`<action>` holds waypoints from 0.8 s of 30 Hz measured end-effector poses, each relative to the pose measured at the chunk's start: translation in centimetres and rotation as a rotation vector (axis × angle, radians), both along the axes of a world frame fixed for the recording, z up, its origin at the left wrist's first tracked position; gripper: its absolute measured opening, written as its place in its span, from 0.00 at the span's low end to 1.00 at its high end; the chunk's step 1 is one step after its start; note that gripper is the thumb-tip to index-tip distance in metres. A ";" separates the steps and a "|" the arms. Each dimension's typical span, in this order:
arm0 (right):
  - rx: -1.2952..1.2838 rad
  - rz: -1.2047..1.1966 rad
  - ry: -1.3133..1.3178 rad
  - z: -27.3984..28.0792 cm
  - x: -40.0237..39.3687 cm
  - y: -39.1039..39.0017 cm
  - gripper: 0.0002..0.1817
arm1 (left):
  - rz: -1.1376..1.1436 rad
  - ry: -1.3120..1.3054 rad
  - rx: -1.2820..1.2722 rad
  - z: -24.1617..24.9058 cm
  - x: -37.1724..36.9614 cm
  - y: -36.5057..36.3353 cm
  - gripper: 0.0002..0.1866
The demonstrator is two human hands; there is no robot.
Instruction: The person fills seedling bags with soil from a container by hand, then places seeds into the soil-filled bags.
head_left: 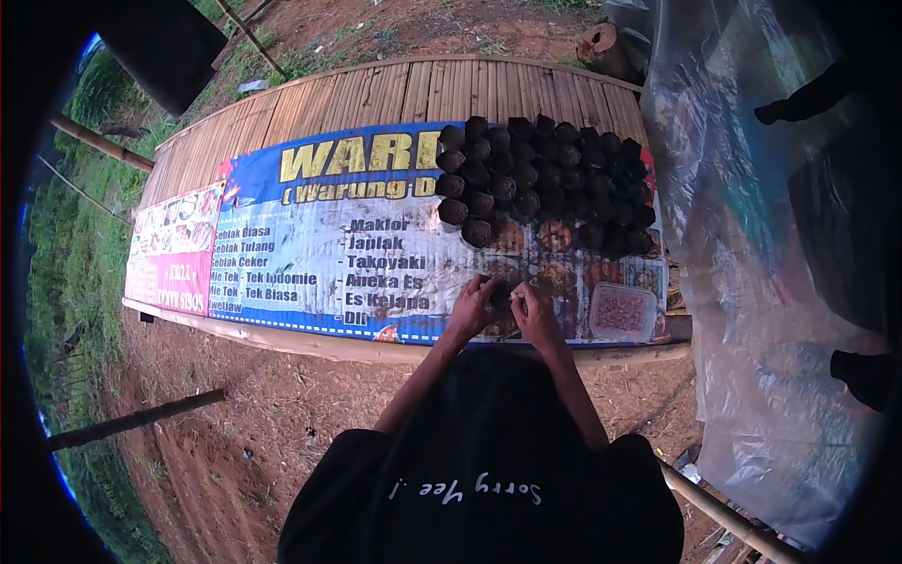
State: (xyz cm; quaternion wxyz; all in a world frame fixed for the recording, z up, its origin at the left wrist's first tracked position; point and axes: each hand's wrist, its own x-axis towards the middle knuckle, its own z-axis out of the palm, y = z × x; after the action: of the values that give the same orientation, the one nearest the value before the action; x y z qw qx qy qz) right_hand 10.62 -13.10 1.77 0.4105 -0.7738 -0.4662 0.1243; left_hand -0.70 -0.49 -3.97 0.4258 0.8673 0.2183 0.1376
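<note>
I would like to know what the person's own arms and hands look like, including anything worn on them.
The left hand and right hand are bare, with no gloves. The forearms are uncovered up to the loose black sleeves, which end near the elbows. They belong to a black top with white lettering. Any rings are too small to tell.

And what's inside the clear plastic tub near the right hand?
The tub holds many small pinkish pieces, too small to identify here. Whatever lies beneath the top ones is covered.
</note>
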 end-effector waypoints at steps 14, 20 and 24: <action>0.076 0.042 0.012 0.5 -0.1 0.4 0.05 | 0.020 -0.040 -0.010 0.4 0.1 0.1 0.33; 0.012 0.047 0.036 0.6 -0.1 0.5 0.06 | -0.011 -0.037 -0.046 0.3 0.4 0.2 0.32; 0.017 0.022 -0.007 0.3 -0.1 0.4 0.06 | 0.019 -0.031 -0.017 0.2 0.1 0.0 0.32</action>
State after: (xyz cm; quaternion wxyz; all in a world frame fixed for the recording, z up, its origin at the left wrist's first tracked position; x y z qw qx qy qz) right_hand 10.55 -12.72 2.09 0.4139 -0.7655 -0.4773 0.1220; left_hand -0.64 -0.49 -3.81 0.4352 0.8593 0.2209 0.1530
